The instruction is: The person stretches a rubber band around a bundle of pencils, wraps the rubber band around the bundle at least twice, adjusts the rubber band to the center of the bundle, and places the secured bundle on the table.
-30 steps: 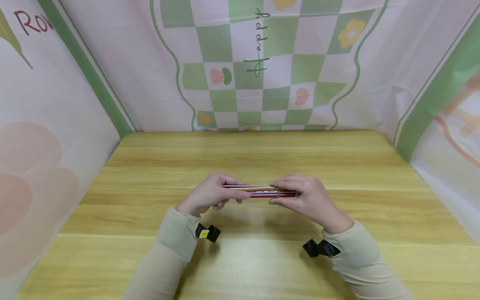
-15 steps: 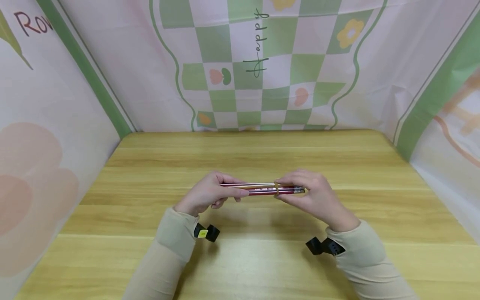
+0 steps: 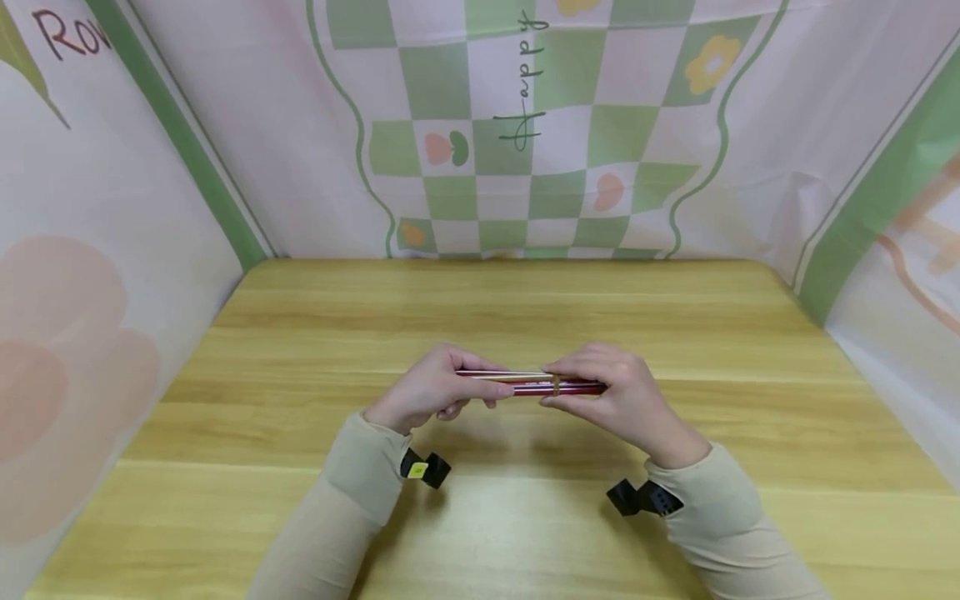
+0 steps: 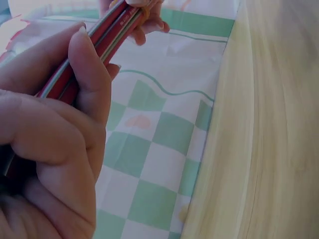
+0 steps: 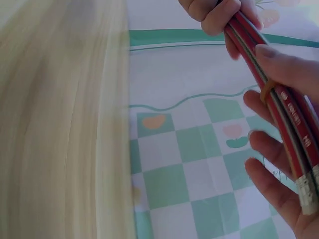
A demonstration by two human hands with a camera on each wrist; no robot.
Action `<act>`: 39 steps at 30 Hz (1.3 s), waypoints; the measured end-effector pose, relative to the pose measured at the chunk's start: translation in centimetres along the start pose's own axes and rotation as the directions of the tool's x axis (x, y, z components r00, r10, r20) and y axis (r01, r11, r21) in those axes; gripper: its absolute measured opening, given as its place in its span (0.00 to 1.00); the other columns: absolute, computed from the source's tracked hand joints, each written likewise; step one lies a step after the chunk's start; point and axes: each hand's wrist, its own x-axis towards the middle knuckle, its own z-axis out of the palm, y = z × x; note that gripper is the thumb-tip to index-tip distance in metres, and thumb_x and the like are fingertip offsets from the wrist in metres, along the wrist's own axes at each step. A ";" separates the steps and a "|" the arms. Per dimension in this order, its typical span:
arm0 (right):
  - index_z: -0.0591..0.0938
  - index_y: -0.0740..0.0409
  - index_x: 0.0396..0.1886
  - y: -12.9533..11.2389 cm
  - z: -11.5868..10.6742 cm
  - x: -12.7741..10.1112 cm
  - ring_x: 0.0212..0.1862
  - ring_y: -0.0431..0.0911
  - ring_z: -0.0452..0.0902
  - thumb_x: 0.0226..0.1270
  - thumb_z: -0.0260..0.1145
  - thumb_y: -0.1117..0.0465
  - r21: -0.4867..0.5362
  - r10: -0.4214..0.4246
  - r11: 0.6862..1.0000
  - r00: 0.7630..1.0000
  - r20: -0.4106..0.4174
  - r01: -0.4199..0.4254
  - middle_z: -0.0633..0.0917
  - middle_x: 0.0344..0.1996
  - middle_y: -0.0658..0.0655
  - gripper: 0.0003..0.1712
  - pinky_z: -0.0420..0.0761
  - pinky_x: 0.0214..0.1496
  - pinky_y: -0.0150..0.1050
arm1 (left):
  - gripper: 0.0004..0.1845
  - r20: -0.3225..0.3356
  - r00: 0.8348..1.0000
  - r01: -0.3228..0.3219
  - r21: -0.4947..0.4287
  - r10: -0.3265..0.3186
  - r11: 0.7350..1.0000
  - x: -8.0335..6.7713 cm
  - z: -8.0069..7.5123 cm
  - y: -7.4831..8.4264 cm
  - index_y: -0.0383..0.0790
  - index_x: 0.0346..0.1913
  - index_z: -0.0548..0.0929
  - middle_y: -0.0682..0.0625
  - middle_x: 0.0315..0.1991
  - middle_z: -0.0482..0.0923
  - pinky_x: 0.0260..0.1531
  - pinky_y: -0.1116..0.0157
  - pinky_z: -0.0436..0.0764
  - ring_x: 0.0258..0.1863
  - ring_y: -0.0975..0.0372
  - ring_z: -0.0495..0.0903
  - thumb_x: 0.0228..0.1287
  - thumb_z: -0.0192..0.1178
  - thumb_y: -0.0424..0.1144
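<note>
Both hands have slid a little toward each other since half a second ago, and the right hand (image 3: 626, 400) now hides more of the eraser end. The left hand (image 3: 431, 390) is curled tight around one end of the pencil bundle (image 3: 536, 383). The right hand pinches the other end, right by the rubber band (image 3: 556, 384). The bundle hangs level between the two grips, just above the wooden counter (image 3: 525, 317). To do this well, I think the left grip should hold the pencils steady while the right fingers (image 5: 279, 64) roll the band along slowly, so no pencil slips out. Behind the counter hangs a checkered cloth (image 3: 525, 125).
</note>
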 end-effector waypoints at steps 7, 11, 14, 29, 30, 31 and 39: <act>0.90 0.54 0.40 -0.2 -0.5 0.0 0.36 0.43 0.84 0.42 0.84 0.57 -0.090 0.054 0.995 0.997 0.051 -0.049 0.90 0.35 0.50 0.22 0.80 0.38 0.32 | 0.14 -0.007 1.000 0.000 0.018 0.000 1.000 -0.1 -0.1 0.1 0.42 0.48 0.89 0.51 0.24 0.82 0.09 0.69 0.57 0.08 0.67 0.57 0.60 0.71 0.41; 0.89 0.53 0.42 -0.2 -1.0 0.1 0.39 0.44 0.84 0.38 0.84 0.59 -0.099 0.079 0.992 0.994 0.070 -0.072 0.90 0.37 0.49 0.25 0.80 0.43 0.31 | 0.16 -0.019 1.000 -0.014 0.030 0.014 0.999 -0.4 -0.2 0.2 0.41 0.50 0.88 0.52 0.24 0.83 0.09 0.69 0.58 0.08 0.67 0.57 0.60 0.70 0.42; 0.89 0.54 0.42 -0.1 -1.2 0.1 0.39 0.45 0.84 0.39 0.83 0.62 -0.087 0.071 0.994 0.996 0.056 -0.066 0.90 0.36 0.49 0.23 0.79 0.46 0.29 | 0.16 -0.031 0.999 -0.022 0.036 0.023 0.999 -0.6 -0.3 0.3 0.40 0.50 0.88 0.54 0.24 0.83 0.09 0.70 0.59 0.08 0.67 0.57 0.61 0.70 0.42; 0.90 0.54 0.39 -0.3 0.0 -0.1 0.35 0.42 0.84 0.42 0.84 0.59 -0.103 0.025 0.994 0.998 0.051 -0.020 0.90 0.33 0.48 0.20 0.80 0.37 0.36 | 0.13 -0.049 0.999 0.002 0.060 0.001 0.998 -0.2 0.7 0.2 0.42 0.45 0.90 0.51 0.23 0.83 0.09 0.69 0.58 0.08 0.66 0.58 0.59 0.72 0.44; 0.90 0.54 0.39 -0.3 0.0 -0.1 0.34 0.42 0.84 0.42 0.84 0.58 -0.120 0.018 0.993 0.999 0.049 -0.012 0.90 0.33 0.48 0.20 0.81 0.37 0.38 | 0.13 -0.049 0.999 0.000 0.065 0.003 0.998 -0.2 0.8 0.2 0.42 0.45 0.90 0.51 0.23 0.83 0.09 0.70 0.58 0.08 0.66 0.58 0.59 0.72 0.44; 0.91 0.53 0.39 -0.4 0.1 -0.1 0.34 0.42 0.84 0.42 0.83 0.57 -0.138 0.012 0.990 0.999 0.050 -0.005 0.90 0.33 0.48 0.20 0.81 0.37 0.40 | 0.13 -0.050 0.999 0.001 0.067 0.002 0.998 -0.1 0.8 0.3 0.42 0.45 0.90 0.50 0.24 0.84 0.09 0.70 0.58 0.08 0.66 0.58 0.59 0.72 0.44; 0.91 0.51 0.41 -0.6 0.5 -0.1 0.32 0.41 0.86 0.43 0.82 0.53 -0.215 -0.002 0.976 0.996 0.085 0.020 0.91 0.34 0.48 0.21 0.80 0.37 0.45 | 0.12 -0.033 0.999 -0.010 0.071 0.012 0.997 0.1 1.2 0.0 0.44 0.44 0.90 0.48 0.24 0.83 0.10 0.68 0.57 0.09 0.66 0.57 0.59 0.71 0.44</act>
